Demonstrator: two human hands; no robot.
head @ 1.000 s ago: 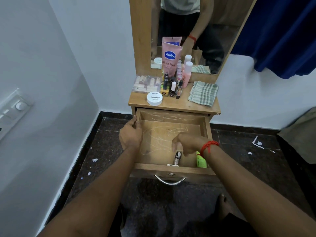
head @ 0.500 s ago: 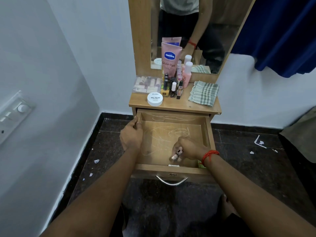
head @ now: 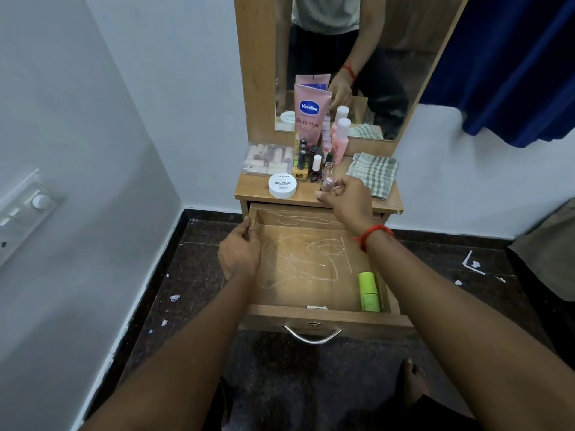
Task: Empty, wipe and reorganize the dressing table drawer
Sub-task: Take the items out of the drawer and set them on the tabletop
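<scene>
Right hand has lifted small bottle onto tabletop.

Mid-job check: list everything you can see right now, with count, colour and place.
drawer: 1, wood, pulled open
green bottle: 1, lying in drawer's front right corner
Vaseline tube: 1, pink, upright at mirror
pink bottle: 1, white cap, right of tube
nail polish bottles: several, mixed, tabletop centre
white jar: 1, tabletop front left
clear box: 1, tabletop left
checked cloth: 1, green-white, tabletop right
left hand: on drawer's left edge
right hand: holding small bottle over tabletop
</scene>
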